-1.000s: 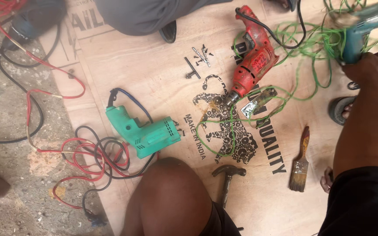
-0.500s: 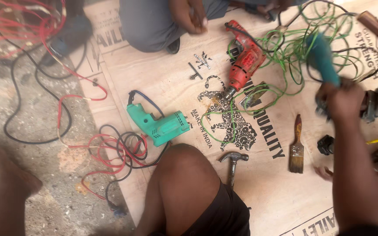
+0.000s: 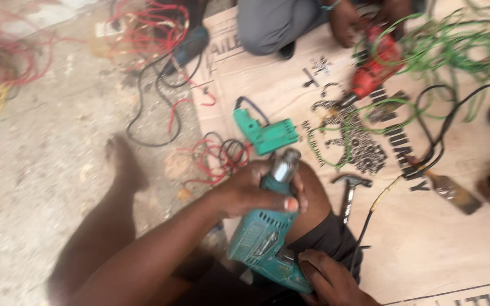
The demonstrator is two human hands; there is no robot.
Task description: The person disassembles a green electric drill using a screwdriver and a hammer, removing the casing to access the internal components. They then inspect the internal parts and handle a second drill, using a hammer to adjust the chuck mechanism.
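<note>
Since the earlier frame the teal drill (image 3: 267, 238) has been brought from the far right down over the knee, near the hammer (image 3: 349, 190). The left hand (image 3: 253, 190) is wrapped tight around its front end behind the chuck; the right hand (image 3: 327, 277) is closed on the rear grip. A firm, braced hold is advised, with the black cord (image 3: 381, 198) kept clear toward the hammer. The green drill (image 3: 265, 133) lies untouched beyond the hammer.

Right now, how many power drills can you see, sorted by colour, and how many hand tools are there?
Teal drill, held in the left hand and right hand: 1
Green drill on the board: 1
Red drill: 1
Hammer: 1
Paintbrush: 1
Total: 5 tools, 3 of them drills.
</note>
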